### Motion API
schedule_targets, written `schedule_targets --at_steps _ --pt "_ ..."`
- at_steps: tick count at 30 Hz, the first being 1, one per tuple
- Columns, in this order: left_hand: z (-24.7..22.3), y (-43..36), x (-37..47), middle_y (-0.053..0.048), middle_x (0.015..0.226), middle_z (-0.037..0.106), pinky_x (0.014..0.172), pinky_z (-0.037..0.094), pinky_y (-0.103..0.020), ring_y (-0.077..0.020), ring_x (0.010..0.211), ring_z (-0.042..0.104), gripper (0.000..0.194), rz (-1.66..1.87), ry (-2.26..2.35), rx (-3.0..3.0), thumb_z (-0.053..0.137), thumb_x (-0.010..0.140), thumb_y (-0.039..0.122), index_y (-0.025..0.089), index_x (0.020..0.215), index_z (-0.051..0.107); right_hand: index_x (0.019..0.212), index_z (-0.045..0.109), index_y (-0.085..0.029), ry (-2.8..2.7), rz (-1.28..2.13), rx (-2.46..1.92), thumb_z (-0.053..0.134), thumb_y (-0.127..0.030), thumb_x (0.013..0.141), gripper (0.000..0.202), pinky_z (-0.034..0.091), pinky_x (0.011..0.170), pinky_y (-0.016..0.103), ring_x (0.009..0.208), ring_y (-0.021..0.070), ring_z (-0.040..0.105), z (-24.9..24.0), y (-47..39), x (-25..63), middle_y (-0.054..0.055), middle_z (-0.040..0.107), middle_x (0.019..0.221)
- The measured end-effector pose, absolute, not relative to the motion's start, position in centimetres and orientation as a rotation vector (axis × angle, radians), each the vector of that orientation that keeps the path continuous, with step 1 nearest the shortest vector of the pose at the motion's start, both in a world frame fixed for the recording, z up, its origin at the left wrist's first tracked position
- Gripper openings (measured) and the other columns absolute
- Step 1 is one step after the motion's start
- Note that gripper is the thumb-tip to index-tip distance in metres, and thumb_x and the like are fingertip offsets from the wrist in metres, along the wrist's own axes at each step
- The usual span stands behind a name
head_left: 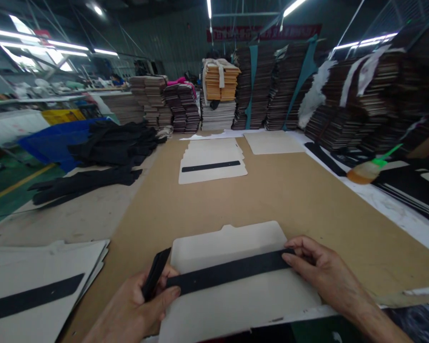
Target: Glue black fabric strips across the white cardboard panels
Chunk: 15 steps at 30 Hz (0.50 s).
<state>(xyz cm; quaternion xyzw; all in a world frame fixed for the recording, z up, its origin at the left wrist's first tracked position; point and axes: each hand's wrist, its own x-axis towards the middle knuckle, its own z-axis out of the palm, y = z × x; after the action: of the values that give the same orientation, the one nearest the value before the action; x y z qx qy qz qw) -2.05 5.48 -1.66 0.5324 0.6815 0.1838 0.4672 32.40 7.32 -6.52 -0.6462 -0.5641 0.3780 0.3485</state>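
A black strip [232, 270] lies across a cream-coloured board [214, 305] at the front of the table. The board has a small tab on its far edge. My left hand [143, 297] pinches the strip's left end between thumb and fingers, and a bundle of more black strips [156, 274] stands up out of the same hand. At the other end, my right hand [318, 267] is closed on the strip's right tip, near the board's right edge. Whether the strip touches the board along its whole length I cannot tell.
Stacked cream boards [28, 267] with a black strip on top lie at left; another such stack [214, 174] sits farther back. Black strips are heaped [117, 143] at the far left. A bottle of amber liquid [364, 172] lies at right. Tall piles [257, 90] line the back.
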Motion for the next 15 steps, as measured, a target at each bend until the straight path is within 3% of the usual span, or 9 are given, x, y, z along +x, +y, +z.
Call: schedule_targets --at_steps 7,15 --pt "-3.0 5.8 -3.0 0.001 0.069 0.06 0.062 0.042 -0.026 -0.0169 0.066 0.054 0.042 0.377 1.67 1.377 0.057 0.075 0.059 0.02 0.088 0.065 0.084 0.066 -0.022 -1.48 0.884 -1.711 0.061 -0.047 0.075 0.028 0.041 0.055 0.025 0.058 0.0138 0.051 -6.0 7.7 31.6 -0.003 0.057 0.062" --pt "-4.0 5.8 -3.3 0.0 0.072 0.063 0.06 0.042 -0.026 -0.0176 0.066 0.054 0.043 0.415 1.743 1.421 0.058 0.074 0.06 0.02 0.089 0.066 0.088 0.066 -0.022 -1.495 0.872 -1.762 0.06 -0.046 0.076 0.027 0.042 0.058 0.026 0.061 0.0143 0.053 -6.5 7.9 31.7 -0.003 0.059 0.063"
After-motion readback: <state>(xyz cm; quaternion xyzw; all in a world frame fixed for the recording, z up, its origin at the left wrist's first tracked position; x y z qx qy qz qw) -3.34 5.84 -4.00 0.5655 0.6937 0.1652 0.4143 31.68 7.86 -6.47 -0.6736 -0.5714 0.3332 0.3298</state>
